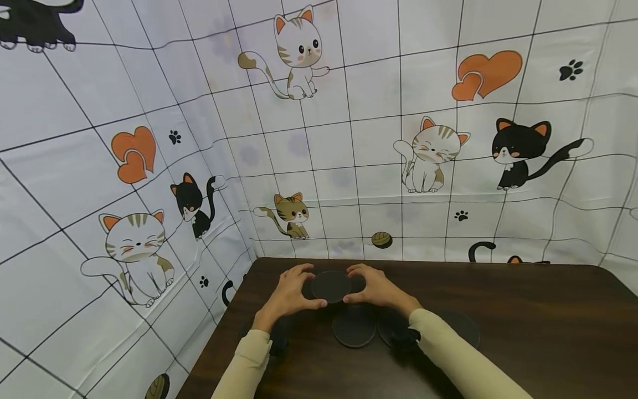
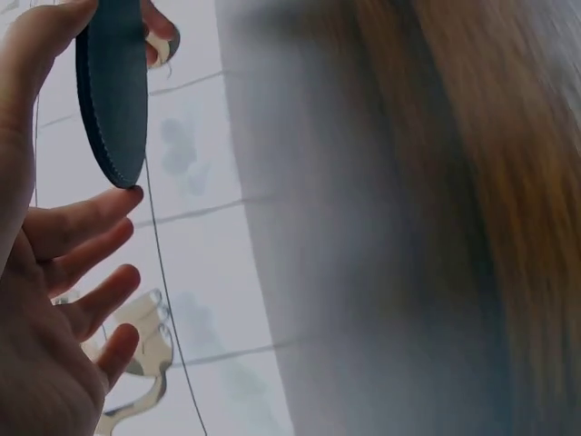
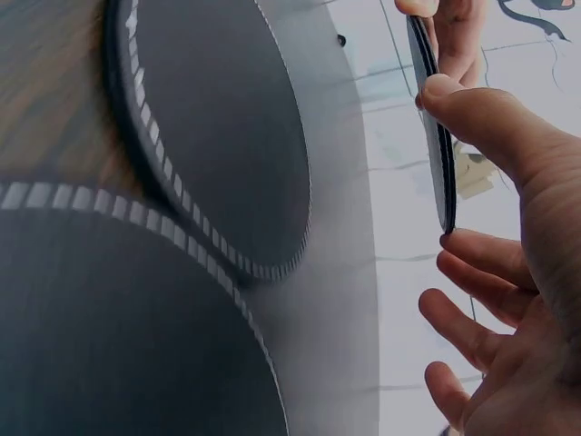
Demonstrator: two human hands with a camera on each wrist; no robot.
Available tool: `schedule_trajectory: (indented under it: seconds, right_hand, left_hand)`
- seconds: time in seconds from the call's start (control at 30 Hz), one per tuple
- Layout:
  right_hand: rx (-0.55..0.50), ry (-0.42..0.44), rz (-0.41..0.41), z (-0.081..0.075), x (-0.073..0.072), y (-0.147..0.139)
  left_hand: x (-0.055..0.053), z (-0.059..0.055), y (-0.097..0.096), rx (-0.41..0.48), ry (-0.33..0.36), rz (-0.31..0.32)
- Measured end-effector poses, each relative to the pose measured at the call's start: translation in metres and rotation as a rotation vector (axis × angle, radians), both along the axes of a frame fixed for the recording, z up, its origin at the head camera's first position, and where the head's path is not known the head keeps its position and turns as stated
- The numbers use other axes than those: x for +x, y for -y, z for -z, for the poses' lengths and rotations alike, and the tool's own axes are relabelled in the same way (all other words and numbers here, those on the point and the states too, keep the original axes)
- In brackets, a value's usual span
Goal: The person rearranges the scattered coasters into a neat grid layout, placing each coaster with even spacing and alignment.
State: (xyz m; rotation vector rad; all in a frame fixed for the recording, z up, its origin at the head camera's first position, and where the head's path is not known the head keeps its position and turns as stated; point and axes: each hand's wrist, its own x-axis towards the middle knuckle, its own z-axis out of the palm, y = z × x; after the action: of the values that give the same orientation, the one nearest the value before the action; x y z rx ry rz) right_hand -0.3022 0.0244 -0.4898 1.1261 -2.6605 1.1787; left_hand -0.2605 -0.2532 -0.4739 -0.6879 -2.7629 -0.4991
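Note:
A round dark coaster with a stitched rim is held up above the table between both hands. My left hand pinches its left edge, the thumb near the front and a fingertip at the far rim. On the opposite edge, my right hand pinches it the same way. The left wrist view has this coaster nearly edge-on, the other fingers spread beside it. In the right wrist view its thin black rim runs from the thumb to the index fingertip. More dark coasters lie partly hidden behind it.
Several like coasters lie on the dark brown table: one in front of the hands, another beyond the right sleeve. Large stitched coasters lie close to the right wrist camera. A white cat-print cloth hangs behind and left.

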Motion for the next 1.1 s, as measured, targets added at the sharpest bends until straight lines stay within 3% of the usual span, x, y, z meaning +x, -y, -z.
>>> schedule_trajectory:
  seconds: [0.4,0.67,0.83,1.1]
  right_hand:
    - [-0.007,-0.004,0.067,-0.007,0.006,-0.042]
    - [-0.023,-0.030,0.093,-0.011,0.018,-0.066]
    - [-0.028,-0.031,0.148,-0.009,0.027,-0.086]
    - [-0.055,-0.033,0.158,-0.002,0.034,-0.114]
  left_hand:
    - [-0.011,-0.008,-0.041,-0.006,-0.001,0.054]
    - [-0.011,-0.005,-0.064,-0.023,-0.012,0.083]
    - [-0.011,-0.001,-0.083,-0.020,-0.048,0.117]
    - [-0.014,0.000,-0.110,-0.048,-0.073,0.143]
